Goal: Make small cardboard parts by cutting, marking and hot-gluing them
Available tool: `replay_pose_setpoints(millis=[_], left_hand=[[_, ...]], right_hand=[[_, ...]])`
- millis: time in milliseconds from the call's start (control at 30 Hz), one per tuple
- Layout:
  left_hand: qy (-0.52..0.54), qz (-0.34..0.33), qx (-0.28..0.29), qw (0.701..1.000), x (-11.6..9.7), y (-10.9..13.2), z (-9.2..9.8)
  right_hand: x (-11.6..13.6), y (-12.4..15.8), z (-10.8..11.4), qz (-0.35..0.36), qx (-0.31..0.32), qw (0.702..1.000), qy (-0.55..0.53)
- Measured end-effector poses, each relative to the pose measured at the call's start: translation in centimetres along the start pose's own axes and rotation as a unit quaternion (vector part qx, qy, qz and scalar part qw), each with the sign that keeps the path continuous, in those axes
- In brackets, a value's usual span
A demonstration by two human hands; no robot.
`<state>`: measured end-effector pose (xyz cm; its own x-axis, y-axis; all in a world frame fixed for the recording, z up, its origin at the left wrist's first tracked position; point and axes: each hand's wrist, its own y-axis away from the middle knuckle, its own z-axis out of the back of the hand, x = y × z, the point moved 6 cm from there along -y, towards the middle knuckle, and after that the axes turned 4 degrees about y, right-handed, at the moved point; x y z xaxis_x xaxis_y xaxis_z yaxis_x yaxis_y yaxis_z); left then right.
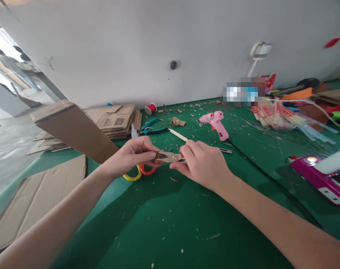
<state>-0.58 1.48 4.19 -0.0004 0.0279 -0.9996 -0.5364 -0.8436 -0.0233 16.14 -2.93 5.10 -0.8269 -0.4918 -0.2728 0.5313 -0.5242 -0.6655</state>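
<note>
In front of me, above the green table, my right hand (202, 160) is closed around the handles of small silver pliers (171, 157), whose jaws point left. My left hand (134, 155) is closed in a pinch at the jaw end. A small brownish piece (159, 153) shows between its fingertips and the jaws, mostly hidden by the fingers. Below the left hand lie scissors with one yellow handle loop (133, 175) and one orange-red loop (148, 170). Behind both hands are teal-handled pliers (155, 130) and a thin white stick (177, 134).
A pink glue gun (216, 121) with a black cord lies beyond my right hand. Stacked cardboard (114, 121), a tall cardboard piece (80, 127) and a flat sheet (43, 194) occupy the left. A purple power strip (318, 175) sits at right; a red thread spool (150, 108) near the wall.
</note>
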Motion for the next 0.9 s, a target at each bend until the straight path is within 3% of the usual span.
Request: replay_pose_setpoints(millis=[167,500,900], left_hand=[[-0.012,-0.015,-0.058,0.998,0.3,-0.4,0.0],[0.039,-0.019,-0.108,0.993,0.1,-0.6,-1.1],[0.077,0.02,-0.08,0.994,0.5,-0.5,-1.5]], right_hand=[[0.0,0.0,-0.6,-0.031,0.046,0.998,0.02],[-0.5,0.1,-1.5,-0.076,0.091,0.993,-0.003],[-0.8,0.1,-1.6,-0.074,0.082,0.994,-0.02]])
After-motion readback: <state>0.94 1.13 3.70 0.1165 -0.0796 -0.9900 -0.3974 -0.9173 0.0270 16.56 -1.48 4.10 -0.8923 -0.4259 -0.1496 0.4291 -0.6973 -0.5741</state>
